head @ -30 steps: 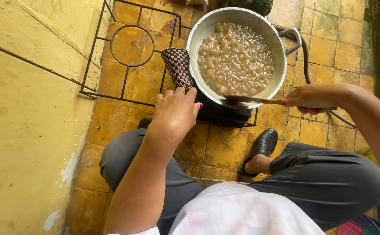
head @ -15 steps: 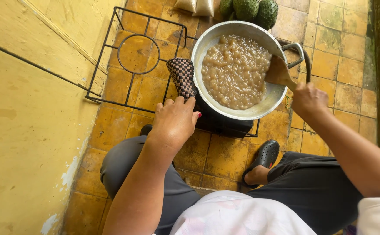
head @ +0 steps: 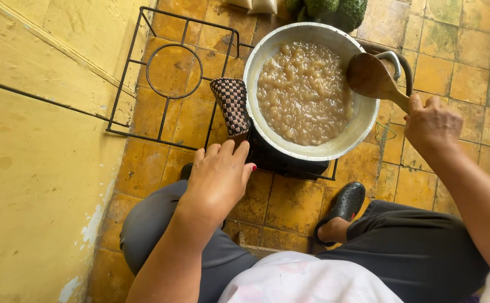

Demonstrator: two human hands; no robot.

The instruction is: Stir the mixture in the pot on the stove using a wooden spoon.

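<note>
squatting over a yellow tiled floor (head: 469, 67), a person works at a big metal pot (head: 363, 120) that sits on a black wire stand (head: 169, 76) with a dark burner beneath it. the pot is filled most of the way with a pale, lumpy, glossy mash (head: 304, 92) that looks thick and already well cooked down, so the stirring seems far along, though the pot is not yet off the burner and nothing has been served. green bumpy fruits (head: 334, 10) lie just beyond the pot's far rim. the left hand (head: 220, 179) grips the lower end of a checked pot holder (head: 231, 104), fingers curled around it, and the cloth lies against the pot's left side. the right hand (head: 433, 126) is closed tight around the handle of a wooden spoon (head: 371, 76), whose bowl is lifted clear of the mash, above the right rim. a black shoe (head: 343, 205) shows near the stand
</note>
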